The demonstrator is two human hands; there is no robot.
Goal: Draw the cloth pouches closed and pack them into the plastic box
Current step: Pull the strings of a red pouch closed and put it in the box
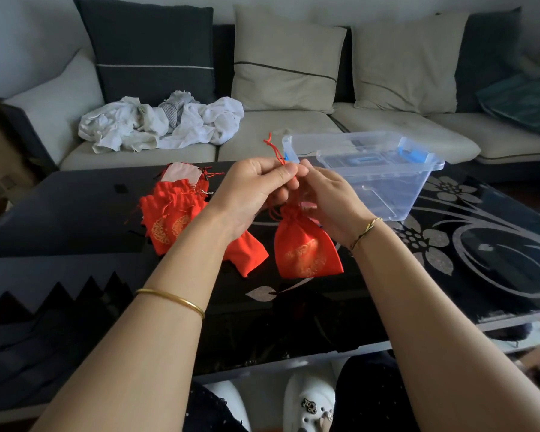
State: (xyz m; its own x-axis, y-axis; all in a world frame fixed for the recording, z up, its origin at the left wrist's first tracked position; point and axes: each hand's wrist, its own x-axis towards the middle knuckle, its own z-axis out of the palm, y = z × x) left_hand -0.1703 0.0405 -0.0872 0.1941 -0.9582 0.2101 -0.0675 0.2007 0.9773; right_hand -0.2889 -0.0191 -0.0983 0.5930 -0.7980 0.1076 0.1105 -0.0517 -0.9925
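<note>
**A:** The drawstring (275,152) is pinched between thumb and forefinger of the left hand (256,188), with its loose end left sticking up above the knuckles.

**B:** And the right hand (328,201) is closed on the same cord, fingertips met with the left's. The pouch (306,247) is left dangling below both hands, its neck already gathered just under the right palm. Its own weight, it seems, is being used to keep the cord taut.

**A:** Whether its bottom edge is resting on the table (75,213) cannot be settled.

**B:** The pile of pouches (172,213) is kept just outside the left wrist, within easy reach.

**A:** The plastic box (387,194) is parked just beyond the right hand, so only a short carry should be needed.

**B:** No red is seen inside it. Something clear with blue clips is laid across its top, perhaps the lid, but that cannot be told for sure.
</note>
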